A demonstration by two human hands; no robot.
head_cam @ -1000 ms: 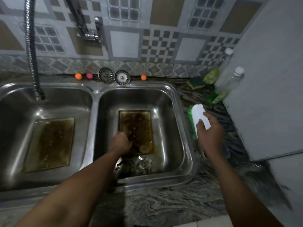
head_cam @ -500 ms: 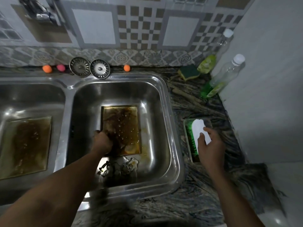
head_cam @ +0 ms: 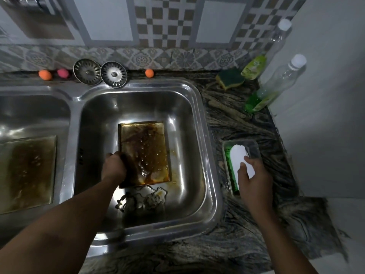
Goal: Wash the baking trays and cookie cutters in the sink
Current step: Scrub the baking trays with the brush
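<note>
Patterned wall tiles (head_cam: 110, 20) back a dark veined stone bench (head_cam: 246, 244) fitted with a double steel sink (head_cam: 200, 107).

Right basin, centre of frame: one baking tray (head_cam: 145, 149) lies flat on the basin floor, coated in brown residue and beaded with water. The left hand (head_cam: 113, 168) is at the tray's left edge, near its lower corner. Its fingers are curled closed over that edge, gripping it. A cluster of metal cookie cutters (head_cam: 142, 198) lies on the basin floor just below the tray. Whether they touch the tray cannot be determined.

Left basin, left edge of frame: a second tray (head_cam: 27, 175), equally stained, lies flat with no hand on it.

Right of frame: a clear container (head_cam: 254, 148) sits on the bench just beside the sink rim. The right hand (head_cam: 254, 180) is over it, fingers wrapped round the white handle of a brush (head_cam: 239, 155) whose green bristles face down into the container.

Along the wall at upper left: two round strainers (head_cam: 113, 74) and three small balls (head_cam: 45, 74), two orange and one pink. Upper right: a green sponge (head_cam: 230, 78) and two bottles (head_cam: 276, 86) holding green liquid.
</note>
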